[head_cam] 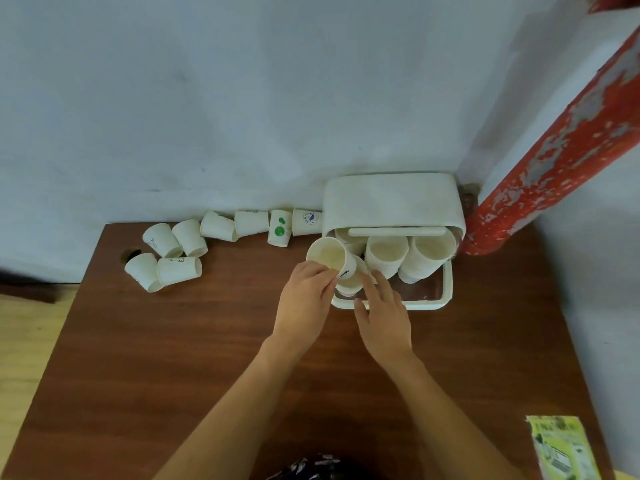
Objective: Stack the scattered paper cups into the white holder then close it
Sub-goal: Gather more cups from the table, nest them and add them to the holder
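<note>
The white holder [446, 289] stands at the table's far right with its lid [391, 199] swung up against the wall. Inside it stand stacks of paper cups [386, 252]. My left hand [304, 299] grips a white paper cup [329, 254], tilted with its mouth toward me, over the holder's left end. My right hand [381, 313] reaches in beside it, fingers straight, touching the low cup stack [348, 285] at the holder's front left. Several loose cups [173, 252] lie on their sides along the wall to the left.
The brown wooden table [207, 341] ends at the left, where a yellowish floor shows. A peeling red pipe [554, 161] runs down behind the holder's right side. A green printed packet [561, 448] lies at the near right corner.
</note>
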A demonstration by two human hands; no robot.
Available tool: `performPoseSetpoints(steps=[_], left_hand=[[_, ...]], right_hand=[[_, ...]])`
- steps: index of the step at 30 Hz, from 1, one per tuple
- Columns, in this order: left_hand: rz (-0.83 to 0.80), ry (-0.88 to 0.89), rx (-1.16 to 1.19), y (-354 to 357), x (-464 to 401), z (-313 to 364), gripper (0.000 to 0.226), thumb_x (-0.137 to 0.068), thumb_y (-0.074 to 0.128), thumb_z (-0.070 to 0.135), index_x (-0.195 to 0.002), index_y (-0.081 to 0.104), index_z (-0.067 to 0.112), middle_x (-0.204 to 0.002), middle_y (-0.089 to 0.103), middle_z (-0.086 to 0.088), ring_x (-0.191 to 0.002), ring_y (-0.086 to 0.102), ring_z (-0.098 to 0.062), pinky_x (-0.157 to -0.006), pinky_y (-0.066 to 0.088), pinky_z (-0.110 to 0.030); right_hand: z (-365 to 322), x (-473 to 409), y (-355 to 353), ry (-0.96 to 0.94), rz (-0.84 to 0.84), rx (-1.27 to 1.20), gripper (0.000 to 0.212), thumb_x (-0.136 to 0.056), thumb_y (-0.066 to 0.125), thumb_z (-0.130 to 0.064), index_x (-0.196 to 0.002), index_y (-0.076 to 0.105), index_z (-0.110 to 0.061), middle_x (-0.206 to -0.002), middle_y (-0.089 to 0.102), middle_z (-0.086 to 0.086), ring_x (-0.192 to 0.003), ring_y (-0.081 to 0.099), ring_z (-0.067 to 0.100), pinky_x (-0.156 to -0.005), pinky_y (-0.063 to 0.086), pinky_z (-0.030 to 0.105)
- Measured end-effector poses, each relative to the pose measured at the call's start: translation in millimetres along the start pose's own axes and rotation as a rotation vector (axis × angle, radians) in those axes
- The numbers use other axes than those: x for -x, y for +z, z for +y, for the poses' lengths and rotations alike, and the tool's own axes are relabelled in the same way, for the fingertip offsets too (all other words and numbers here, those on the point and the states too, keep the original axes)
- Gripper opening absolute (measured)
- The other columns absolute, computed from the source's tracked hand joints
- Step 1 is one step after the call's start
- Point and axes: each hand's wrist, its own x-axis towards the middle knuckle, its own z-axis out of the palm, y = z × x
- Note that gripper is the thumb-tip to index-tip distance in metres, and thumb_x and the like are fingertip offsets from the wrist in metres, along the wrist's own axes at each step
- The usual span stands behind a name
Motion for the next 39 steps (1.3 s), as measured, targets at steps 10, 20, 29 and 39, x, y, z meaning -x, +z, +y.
performPoseSetpoints(steps=[10, 20, 29, 39], left_hand=[[-0.184, -0.068, -0.114, 39, -19, 9, 0.023, -0.098, 0.051, 0.022, -0.113, 0.067, 0.016, -0.115, 0.064, 0.001, -0.113, 0.049, -0.02, -0.089, 0.046, -0.033], [-0.117, -0.175, -0.082, 13, -16, -33, 0.025, -0.097, 0.052, 0.032, -0.118, 0.062, 0.023, -0.116, 0.062, 0.006, -0.109, 0.054, -0.014, -0.085, 0.045, -0.027], [0.001, -0.488, -0.134, -47, -13, -146, 0.031, -0.096, 0.055, 0.032, -0.124, 0.058, 0.021, -0.117, 0.061, 0.003, -0.108, 0.055, -0.017, -0.086, 0.05, -0.033], [0.03, -0.732, -0.168, -66, -45, -265, 0.042, -0.09, 0.056, 0.026, -0.131, 0.052, 0.019, -0.144, 0.039, -0.009, -0.13, 0.035, -0.033, -0.1, 0.038, -0.053]], right_hand=[[12, 20, 0, 0.118, -0.04, -0.132, 0.047, -0.101, 0.048, -0.031, -0.146, 0.038, -0.026, -0.155, 0.032, -0.006, -0.135, 0.042, 0.018, -0.104, 0.045, 0.039], [-24, 15, 6, 0.034, -0.057, -0.153, 0.02, -0.101, 0.047, -0.027, -0.113, 0.064, -0.023, -0.105, 0.064, -0.01, -0.095, 0.061, 0.009, -0.082, 0.052, 0.03], [-114, -61, 43, -0.113, -0.176, -0.168, 0.027, -0.099, 0.048, -0.023, -0.123, 0.061, -0.022, -0.121, 0.06, -0.008, -0.107, 0.056, 0.007, -0.089, 0.045, 0.024], [-137, -182, 80, 0.111, -0.178, 0.064, 0.05, -0.091, 0.05, -0.013, -0.14, 0.046, -0.017, -0.149, 0.039, 0.005, -0.136, 0.033, 0.026, -0.113, 0.03, 0.039]])
